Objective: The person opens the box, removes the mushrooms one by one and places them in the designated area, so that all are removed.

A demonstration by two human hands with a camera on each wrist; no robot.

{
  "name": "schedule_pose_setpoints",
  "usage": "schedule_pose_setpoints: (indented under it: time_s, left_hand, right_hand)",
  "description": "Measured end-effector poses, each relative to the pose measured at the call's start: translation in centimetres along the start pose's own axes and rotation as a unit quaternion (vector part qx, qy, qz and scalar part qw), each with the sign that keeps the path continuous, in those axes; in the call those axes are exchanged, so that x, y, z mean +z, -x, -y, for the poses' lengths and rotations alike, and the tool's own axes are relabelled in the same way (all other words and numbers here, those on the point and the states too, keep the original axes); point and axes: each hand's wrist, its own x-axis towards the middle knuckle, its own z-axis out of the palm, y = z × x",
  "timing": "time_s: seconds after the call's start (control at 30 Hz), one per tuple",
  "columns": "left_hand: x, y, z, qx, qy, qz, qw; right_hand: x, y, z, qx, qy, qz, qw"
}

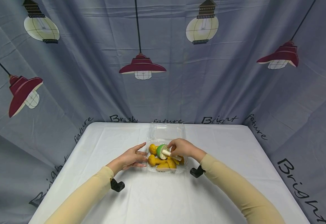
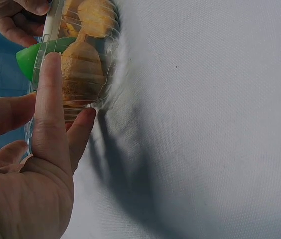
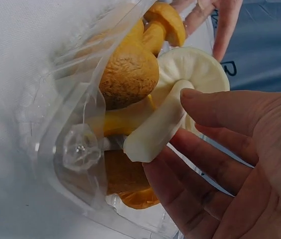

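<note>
A mushroom with a green cap and white stem [image 1: 161, 151] lies tilted on top of several yellow-brown mushrooms [image 1: 152, 160] in a clear plastic box [image 1: 183, 169]. My right hand [image 1: 181, 147] pinches its white stem [image 3: 155, 127] between thumb and fingers, over the box's right side. At the box's left side, my left hand [image 1: 133, 157] has its fingers spread and fairly straight. In the left wrist view, the left fingers [image 2: 50, 107] rest at the clear wall, beside a brown cap [image 2: 82, 69] inside. The undersides of the lower mushrooms are hidden.
The box's clear lid [image 1: 167, 132] stands open toward the back. A white cloth covers the table [image 1: 157, 199]. Grey-blue curtains [image 1: 163, 96] printed with lamps hang behind it and at both sides. Black wrist cameras [image 1: 117, 185] sit below both wrists.
</note>
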Motion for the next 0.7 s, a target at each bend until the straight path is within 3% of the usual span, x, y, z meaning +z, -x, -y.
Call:
schedule_pose_setpoints:
  time_s: [0.4, 0.7]
  left_hand:
    - [0.0, 0.0, -0.1, -0.004, 0.002, -0.006, 1.0]
    - [0.1, 0.1, -0.2, -0.007, -0.001, -0.005, 1.0]
  right_hand:
    - [0.3, -0.1, -0.1, 0.012, -0.012, -0.012, 0.9998]
    - [0.1, -1.3, 0.5, 0.014, 0.044, 0.037, 0.9982]
